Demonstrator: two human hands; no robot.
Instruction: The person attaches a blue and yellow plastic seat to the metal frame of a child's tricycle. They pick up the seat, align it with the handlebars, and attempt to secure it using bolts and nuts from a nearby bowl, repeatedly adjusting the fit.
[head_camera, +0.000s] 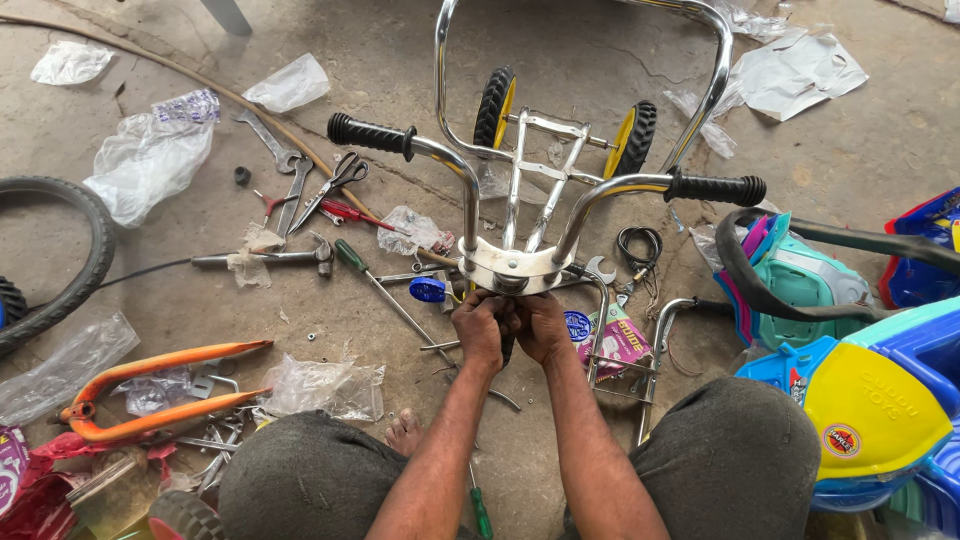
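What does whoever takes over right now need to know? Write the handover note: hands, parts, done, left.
Left hand and right hand: both closed together at the centre clamp of the chrome handlebar; what they grip is hidden.
Black grips already sit on both bar ends.
The small wheels on their axle lie beyond the bar.
Spanners, scissors and a green-handled screwdriver lie on the floor at left.
The orange fork lies unattached, as do the plastic body parts at right.

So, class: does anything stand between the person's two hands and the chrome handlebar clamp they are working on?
Nothing visible does. The left hand and right hand already touch the underside of the handlebar clamp, fingers closed together there.
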